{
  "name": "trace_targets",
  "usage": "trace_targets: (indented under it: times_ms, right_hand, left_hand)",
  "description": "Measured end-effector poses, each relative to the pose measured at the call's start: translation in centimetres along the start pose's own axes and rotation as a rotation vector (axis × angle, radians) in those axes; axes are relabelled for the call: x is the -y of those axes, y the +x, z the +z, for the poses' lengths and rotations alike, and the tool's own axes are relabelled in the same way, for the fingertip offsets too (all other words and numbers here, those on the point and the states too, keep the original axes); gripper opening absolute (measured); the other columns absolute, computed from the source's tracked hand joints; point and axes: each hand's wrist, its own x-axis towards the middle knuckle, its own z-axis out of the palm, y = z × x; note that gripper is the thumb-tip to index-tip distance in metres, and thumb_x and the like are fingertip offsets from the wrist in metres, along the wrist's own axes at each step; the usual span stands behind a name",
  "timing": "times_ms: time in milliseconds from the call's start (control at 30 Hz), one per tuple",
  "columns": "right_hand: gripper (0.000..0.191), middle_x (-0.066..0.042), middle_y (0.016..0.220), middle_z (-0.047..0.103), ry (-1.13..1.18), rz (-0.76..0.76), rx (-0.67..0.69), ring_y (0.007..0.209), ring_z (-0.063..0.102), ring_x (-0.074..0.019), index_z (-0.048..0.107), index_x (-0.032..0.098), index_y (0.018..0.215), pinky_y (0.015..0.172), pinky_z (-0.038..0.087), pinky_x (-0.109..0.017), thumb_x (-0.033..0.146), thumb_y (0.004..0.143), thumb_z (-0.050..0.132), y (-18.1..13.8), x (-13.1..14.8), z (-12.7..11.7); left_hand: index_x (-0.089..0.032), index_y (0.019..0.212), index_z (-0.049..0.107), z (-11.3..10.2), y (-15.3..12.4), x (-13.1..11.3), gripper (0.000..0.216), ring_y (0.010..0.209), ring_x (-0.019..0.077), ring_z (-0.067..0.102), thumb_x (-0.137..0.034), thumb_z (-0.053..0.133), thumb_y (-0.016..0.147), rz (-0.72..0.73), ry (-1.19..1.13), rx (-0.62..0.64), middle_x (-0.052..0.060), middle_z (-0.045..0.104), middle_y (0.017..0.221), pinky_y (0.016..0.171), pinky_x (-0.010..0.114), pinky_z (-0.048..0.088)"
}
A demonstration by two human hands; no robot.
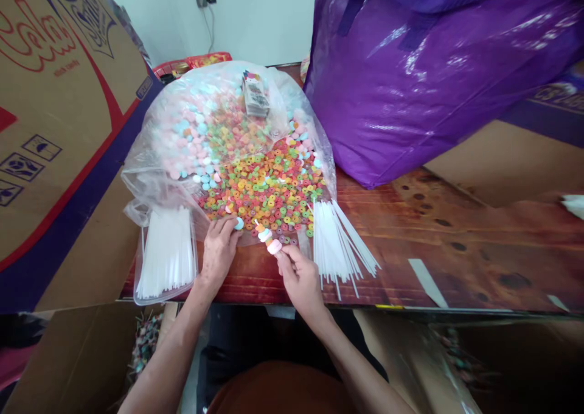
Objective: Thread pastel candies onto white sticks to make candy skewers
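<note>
Between the fingers of my left hand (219, 248) is a light blue marshmallow (239, 223), held at the front edge of the candy heap. My right hand (298, 275) pinches a candy skewer (264, 234), tilted up and to the left, with pink, white and orange pieces threaded near its tip. Just beyond both hands lie many ring gummies (260, 185) in red, orange, yellow and green. Pink and blue marshmallows (194, 140) lie behind them, partly under a clear plastic bag (150, 149).
White sticks fill a bag (164, 252) on the left; loose white sticks (337, 243) lie right. A stack of small printed cards (255, 95) rests on the plastic. A purple bag (438, 85) and a large carton (59, 115) flank the wooden table (392, 231). Open boxes stand below.
</note>
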Motion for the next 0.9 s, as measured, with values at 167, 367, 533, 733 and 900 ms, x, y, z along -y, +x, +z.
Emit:
trace_targets:
  times_ms: [167, 367, 533, 733, 900]
  right_hand:
    - [0.026, 0.004, 0.059, 0.048, -0.036, -0.018, 0.012, 0.051, 0.045, -0.0115, 0.06, 0.021, 0.083, 0.051, 0.036, -0.022, 0.035, 0.099, 0.047, 0.0, 0.0, 0.0]
    - [0.026, 0.003, 0.059, 0.05, -0.078, -0.074, 0.043, 0.052, 0.046, -0.012, 0.06, 0.021, 0.083, 0.052, 0.036, -0.022, 0.033, 0.1, 0.045, 0.0, 0.3, 0.0]
    - [0.026, 0.004, 0.06, 0.05, -0.106, -0.114, 0.046, 0.051, 0.044, -0.011, 0.062, 0.019, 0.084, 0.051, 0.033, -0.021, 0.032, 0.1, 0.046, 0.0, 0.4, -0.1]
    - [0.024, 0.004, 0.061, 0.051, -0.163, -0.18, 0.043, 0.05, 0.043, -0.0098, 0.062, 0.018, 0.083, 0.051, 0.032, -0.022, 0.027, 0.099, 0.047, 0.0, 0.6, -0.1]
    - [0.024, 0.004, 0.062, 0.052, -0.171, -0.227, 0.042, 0.05, 0.043, -0.0096, 0.062, 0.018, 0.082, 0.052, 0.034, -0.022, 0.025, 0.099, 0.046, 0.0, 0.8, -0.1]
  left_hand:
    - [-0.02, 0.111, 0.066, -0.1, 1.1, -0.6, 0.027, 0.094, 0.0223, 0.067, -0.013, 0.056, 0.087, -0.173, -0.079, 0.048, 0.009, 0.071, 0.106, 0.086, 0.035, 0.054]
    - [-0.016, 0.109, 0.071, -0.3, 1.7, -1.6, 0.031, 0.075, 0.0193, 0.07, -0.031, 0.064, 0.083, -0.652, -0.631, -0.025, 0.007, 0.075, 0.092, 0.076, 0.033, 0.055]
    - [-0.015, 0.105, 0.073, -0.7, 1.1, -2.3, 0.039, 0.075, 0.0164, 0.069, -0.036, 0.076, 0.073, -0.756, -0.972, -0.062, 0.003, 0.075, 0.081, 0.081, 0.032, 0.053]
    - [-0.018, 0.1, 0.072, -0.3, 0.5, -2.8, 0.034, 0.082, 0.0141, 0.067, -0.036, 0.08, 0.073, -0.727, -1.075, -0.072, 0.003, 0.074, 0.094, 0.083, 0.029, 0.052]
    - [-0.019, 0.091, 0.066, 0.0, 0.4, -2.9, 0.034, 0.081, 0.013, 0.066, -0.032, 0.085, 0.067, -0.687, -1.158, -0.086, 0.0, 0.072, 0.087, 0.078, 0.025, 0.051]
